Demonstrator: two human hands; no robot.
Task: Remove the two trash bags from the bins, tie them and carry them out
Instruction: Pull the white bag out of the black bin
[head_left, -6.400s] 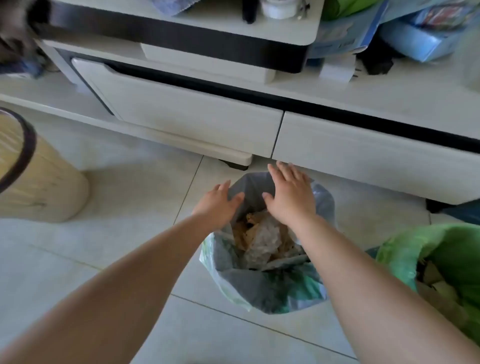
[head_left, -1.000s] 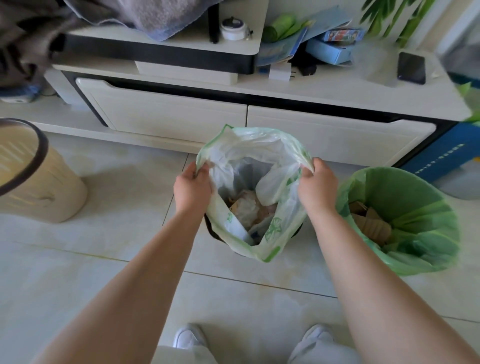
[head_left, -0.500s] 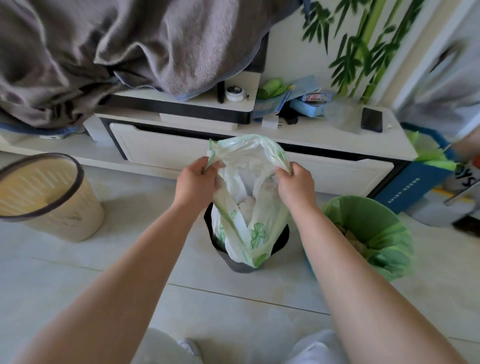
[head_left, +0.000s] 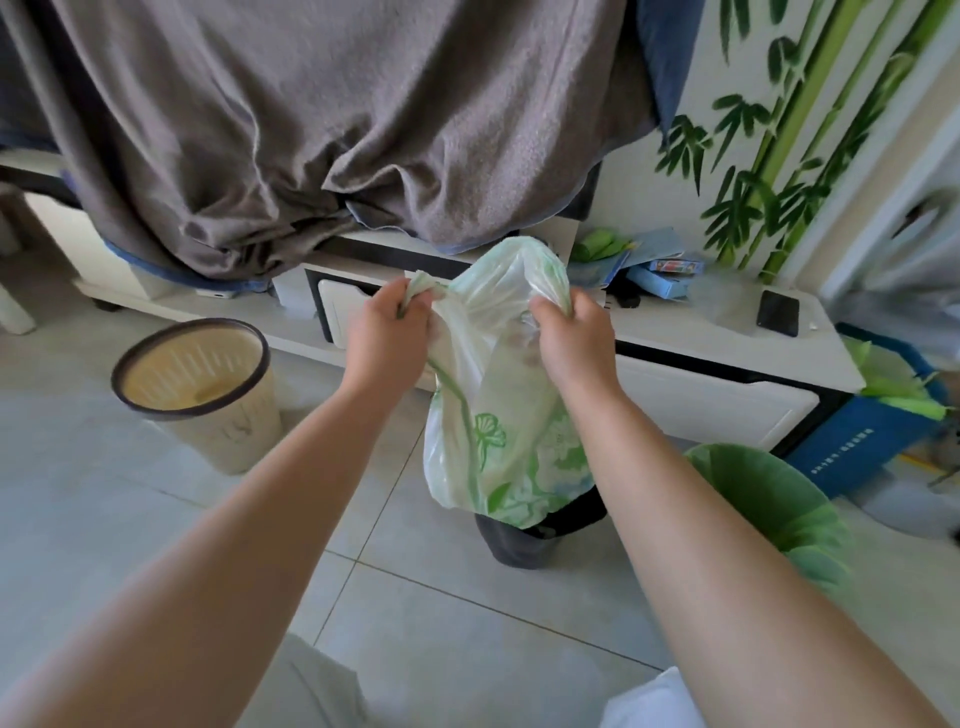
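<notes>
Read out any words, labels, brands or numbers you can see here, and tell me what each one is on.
No text here is legible.
Dark blue box on the floor at the right: a row of white characters, too blurred to read.
Small blue carton on the white cabinet: colourful print, too small to read.
White plastic bag with green print: a green plant pattern only, no words visible.

Two trash bags (head_left: 493, 415) (head_left: 769, 493), three bins (head_left: 218, 415) (head_left: 519, 545) (head_left: 815, 564), two hands (head_left: 387, 338) (head_left: 571, 338), one phone (head_left: 777, 313).
</notes>
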